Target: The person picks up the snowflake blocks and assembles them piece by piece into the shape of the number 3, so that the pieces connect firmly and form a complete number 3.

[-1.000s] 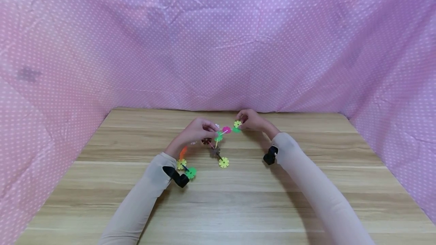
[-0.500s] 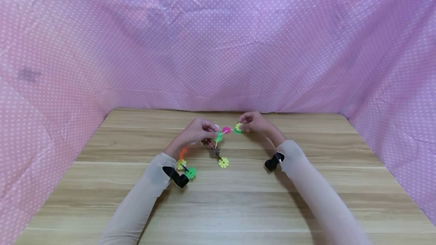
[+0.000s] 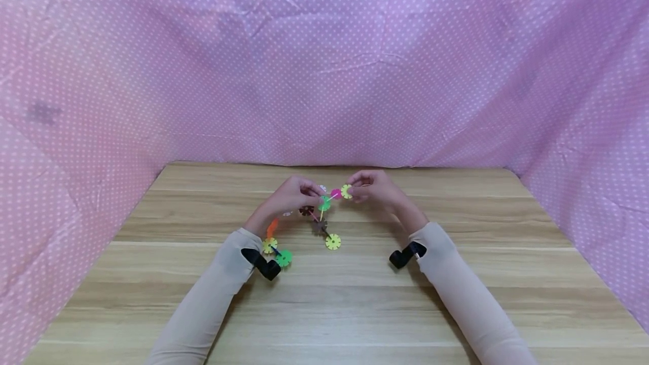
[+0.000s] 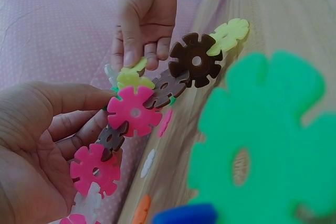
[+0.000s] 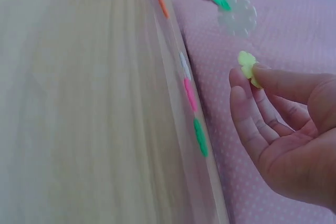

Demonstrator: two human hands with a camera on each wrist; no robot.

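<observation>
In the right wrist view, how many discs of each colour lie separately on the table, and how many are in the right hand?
Orange disc: 1
White disc: 1
Pink disc: 1
Green disc: 1
Yellow disc, in the right hand: 1
Total: 5

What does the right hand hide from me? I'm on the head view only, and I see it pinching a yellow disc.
Observer: The right wrist view shows a green disc lying on the table, near the right hand.
Operator: Does the yellow disc touch the chain? From above I can't judge.
Observer: No. The right wrist view shows a gap between it and the white disc at that end of the chain.
Operator: And what does the left hand cover?
Observer: The left wrist view shows a pink disc, part of the chain, beside its palm.
</observation>
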